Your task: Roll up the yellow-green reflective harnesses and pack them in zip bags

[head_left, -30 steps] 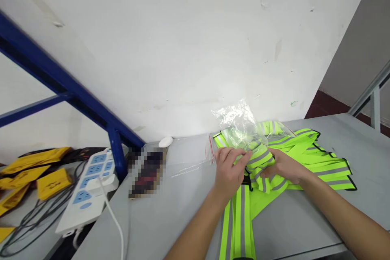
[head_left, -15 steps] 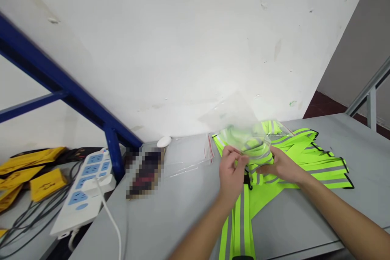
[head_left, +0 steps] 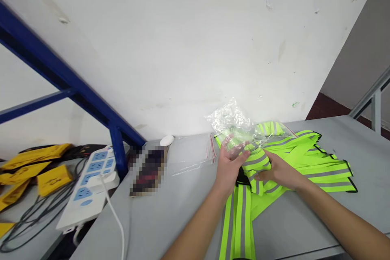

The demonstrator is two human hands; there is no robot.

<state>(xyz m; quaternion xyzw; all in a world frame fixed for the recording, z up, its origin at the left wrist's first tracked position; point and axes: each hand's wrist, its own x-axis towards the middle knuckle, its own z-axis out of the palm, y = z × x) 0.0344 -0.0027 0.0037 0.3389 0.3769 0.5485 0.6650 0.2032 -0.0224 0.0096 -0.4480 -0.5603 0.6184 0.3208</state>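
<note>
A clear plastic bag [head_left: 233, 124] stands crumpled above a folded bundle of neon-yellow reflective vest [head_left: 257, 162]. My left hand [head_left: 230, 164] is closed on the bag's mouth, its fingers partly inside the film. My right hand [head_left: 278, 172] grips the folded bundle from the right and holds it at the bag's opening. Long straps of the same vest [head_left: 236, 223] trail toward me over the grey table [head_left: 170, 215]. More neon vests [head_left: 323, 162] lie spread to the right.
Flat clear zip bags with red seals [head_left: 195, 154] lie left of my hands. A blurred dark object [head_left: 148, 170] and a small white oval thing [head_left: 166, 140] sit near the wall. A white power strip [head_left: 91, 185], cables and yellow packets [head_left: 45, 170] are at the left beside a blue frame [head_left: 117, 152].
The bag has opened up and risen over the bundle. My left hand shifted up onto the bag's mouth, and my right hand pushed the folded vest a little toward it.
</note>
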